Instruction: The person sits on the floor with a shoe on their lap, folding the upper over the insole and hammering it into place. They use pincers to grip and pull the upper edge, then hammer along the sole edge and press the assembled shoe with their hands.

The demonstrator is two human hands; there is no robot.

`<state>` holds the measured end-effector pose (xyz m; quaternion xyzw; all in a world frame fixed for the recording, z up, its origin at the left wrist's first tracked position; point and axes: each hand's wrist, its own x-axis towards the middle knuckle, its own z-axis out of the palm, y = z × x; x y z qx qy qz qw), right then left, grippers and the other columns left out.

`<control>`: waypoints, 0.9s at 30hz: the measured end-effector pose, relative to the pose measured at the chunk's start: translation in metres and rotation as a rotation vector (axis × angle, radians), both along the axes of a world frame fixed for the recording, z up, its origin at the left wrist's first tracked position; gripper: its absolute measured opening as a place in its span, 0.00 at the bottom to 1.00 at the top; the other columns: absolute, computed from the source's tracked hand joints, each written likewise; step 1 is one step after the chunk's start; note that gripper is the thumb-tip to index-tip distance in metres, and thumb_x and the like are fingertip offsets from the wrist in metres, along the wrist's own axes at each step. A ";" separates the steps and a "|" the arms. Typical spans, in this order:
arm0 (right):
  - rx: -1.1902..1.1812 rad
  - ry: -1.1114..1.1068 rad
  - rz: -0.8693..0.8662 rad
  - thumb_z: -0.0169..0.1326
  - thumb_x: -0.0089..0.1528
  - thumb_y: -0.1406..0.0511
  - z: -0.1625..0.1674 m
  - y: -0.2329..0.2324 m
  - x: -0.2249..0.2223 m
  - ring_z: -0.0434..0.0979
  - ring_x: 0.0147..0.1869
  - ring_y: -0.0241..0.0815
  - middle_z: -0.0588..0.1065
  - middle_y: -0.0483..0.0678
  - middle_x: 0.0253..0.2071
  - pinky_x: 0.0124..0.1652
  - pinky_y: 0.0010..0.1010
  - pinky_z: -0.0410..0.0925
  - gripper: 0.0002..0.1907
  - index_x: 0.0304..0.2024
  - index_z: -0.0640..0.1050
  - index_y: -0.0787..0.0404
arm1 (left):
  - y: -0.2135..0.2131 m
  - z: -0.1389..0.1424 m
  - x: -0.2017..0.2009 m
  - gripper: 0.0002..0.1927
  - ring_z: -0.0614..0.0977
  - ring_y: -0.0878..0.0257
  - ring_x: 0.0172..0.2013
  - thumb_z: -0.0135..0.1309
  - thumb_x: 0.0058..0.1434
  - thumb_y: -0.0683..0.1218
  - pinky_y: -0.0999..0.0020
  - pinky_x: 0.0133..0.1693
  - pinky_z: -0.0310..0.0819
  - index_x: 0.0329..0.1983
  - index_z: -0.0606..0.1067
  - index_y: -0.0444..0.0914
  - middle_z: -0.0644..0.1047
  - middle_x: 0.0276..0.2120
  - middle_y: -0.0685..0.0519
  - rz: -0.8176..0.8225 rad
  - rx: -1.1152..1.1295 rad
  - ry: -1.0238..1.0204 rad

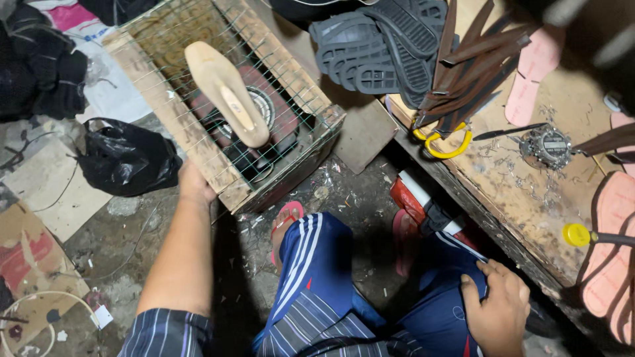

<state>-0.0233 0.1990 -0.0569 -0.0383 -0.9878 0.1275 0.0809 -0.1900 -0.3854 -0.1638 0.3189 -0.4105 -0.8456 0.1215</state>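
The wire-topped wooden crate sits on the floor, the left hand gripping its near corner, fingers hidden. On the mesh a tan shoe sole runs diagonally, its narrower end pointing toward the person. The right hand rests relaxed on the knee.

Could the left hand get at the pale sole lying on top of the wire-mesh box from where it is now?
Probably yes. The left hand grips the wire-mesh box's near wooden edge, and the pale sole lies uncovered on the mesh just beyond, with nothing between them.
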 end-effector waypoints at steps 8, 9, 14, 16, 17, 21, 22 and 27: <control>-0.010 -0.009 0.000 0.60 0.59 0.57 0.001 -0.002 -0.009 0.71 0.65 0.57 0.75 0.51 0.59 0.63 0.47 0.64 0.21 0.53 0.79 0.57 | -0.006 -0.003 0.005 0.21 0.83 0.52 0.47 0.47 0.68 0.56 0.49 0.51 0.79 0.52 0.76 0.37 0.81 0.47 0.48 -0.017 0.208 -0.051; -0.016 -0.001 0.004 0.60 0.59 0.56 0.001 -0.003 -0.010 0.71 0.65 0.57 0.75 0.51 0.59 0.63 0.47 0.64 0.21 0.53 0.79 0.57 | -0.007 -0.009 0.005 0.20 0.82 0.53 0.48 0.48 0.69 0.56 0.49 0.50 0.79 0.52 0.76 0.37 0.81 0.47 0.49 -0.026 0.173 -0.108; -0.036 -0.003 -0.007 0.60 0.59 0.56 0.002 -0.003 -0.012 0.71 0.65 0.56 0.75 0.51 0.60 0.64 0.47 0.64 0.21 0.52 0.79 0.57 | -0.003 -0.026 -0.002 0.20 0.80 0.53 0.46 0.51 0.72 0.56 0.51 0.45 0.79 0.56 0.73 0.37 0.78 0.47 0.49 -0.099 0.122 -0.056; -0.043 -0.002 0.002 0.60 0.59 0.56 0.002 -0.003 -0.012 0.71 0.65 0.56 0.75 0.50 0.60 0.64 0.47 0.64 0.21 0.52 0.79 0.57 | 0.005 -0.026 -0.010 0.21 0.81 0.56 0.50 0.50 0.71 0.55 0.55 0.48 0.81 0.61 0.72 0.39 0.78 0.51 0.50 -0.089 0.141 0.028; -0.035 -0.010 -0.010 0.60 0.59 0.57 0.003 -0.003 -0.012 0.71 0.65 0.56 0.75 0.50 0.60 0.64 0.47 0.64 0.21 0.52 0.80 0.57 | 0.010 -0.023 -0.014 0.22 0.81 0.57 0.51 0.48 0.72 0.56 0.57 0.49 0.81 0.62 0.71 0.39 0.78 0.53 0.50 -0.071 0.125 0.039; -0.028 -0.014 -0.031 0.60 0.59 0.57 0.004 -0.003 -0.013 0.71 0.65 0.55 0.75 0.50 0.59 0.64 0.46 0.64 0.20 0.51 0.80 0.57 | 0.024 -0.010 -0.026 0.21 0.82 0.58 0.48 0.49 0.72 0.55 0.59 0.46 0.81 0.61 0.72 0.39 0.78 0.50 0.51 -0.061 0.139 0.071; -0.033 -0.007 -0.028 0.60 0.59 0.57 0.005 -0.002 -0.013 0.71 0.65 0.55 0.75 0.50 0.59 0.64 0.45 0.64 0.20 0.51 0.80 0.57 | 0.024 -0.009 -0.027 0.21 0.82 0.58 0.48 0.49 0.72 0.55 0.60 0.46 0.81 0.61 0.72 0.39 0.78 0.50 0.51 -0.063 0.134 0.072; -0.038 -0.011 -0.017 0.60 0.59 0.57 0.005 0.000 -0.013 0.72 0.64 0.55 0.75 0.50 0.59 0.64 0.45 0.64 0.20 0.51 0.81 0.58 | 0.016 -0.029 -0.020 0.19 0.82 0.60 0.45 0.50 0.72 0.54 0.62 0.42 0.81 0.59 0.73 0.39 0.78 0.47 0.52 -0.033 0.067 0.062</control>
